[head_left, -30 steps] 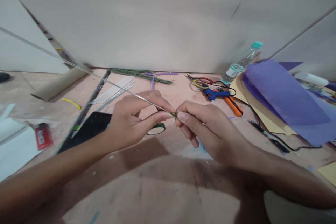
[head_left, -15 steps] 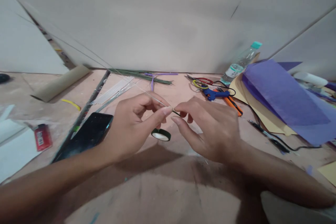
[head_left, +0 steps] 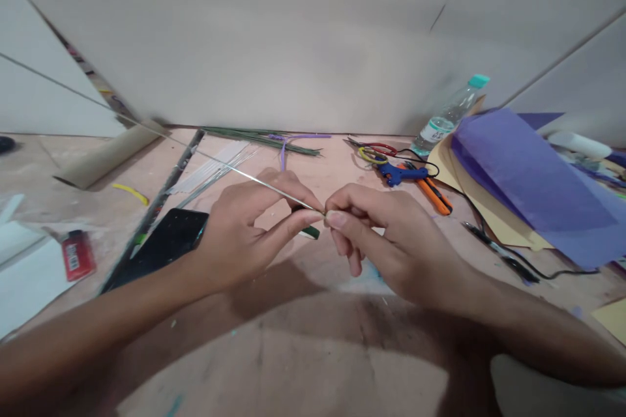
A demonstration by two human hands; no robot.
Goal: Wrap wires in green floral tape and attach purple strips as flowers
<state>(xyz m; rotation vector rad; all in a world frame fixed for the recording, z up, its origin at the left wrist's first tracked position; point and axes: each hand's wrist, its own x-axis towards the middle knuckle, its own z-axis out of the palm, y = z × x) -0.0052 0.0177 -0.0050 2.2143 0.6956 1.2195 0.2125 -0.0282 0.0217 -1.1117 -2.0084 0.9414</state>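
Note:
A long thin metal wire (head_left: 229,167) slants from the upper left down to the fingertips of both hands. My left hand (head_left: 239,225) pinches it between thumb and forefinger close to its lower end. My right hand (head_left: 401,244) meets it there, thumb and forefinger pressed together on the wire's end, the other fingers curled. Below the left fingers is a roll of dark green tape (head_left: 312,232), mostly covered by the left thumb. The fingertips hide how the tape and wire meet.
Behind the hands lie green wires (head_left: 264,138), a purple stem (head_left: 308,137), and scissors (head_left: 374,153). A blue glue gun (head_left: 403,174), orange cutter (head_left: 434,197), water bottle (head_left: 443,124) and purple sheets (head_left: 538,182) stand right. Left are a phone (head_left: 161,251), cardboard tube (head_left: 110,156) and red lighter (head_left: 78,254).
The wire has swung, its far part now lower at the left. My right thumb has closed onto the wire's end. The tape roll has risen and turned behind my left thumb.

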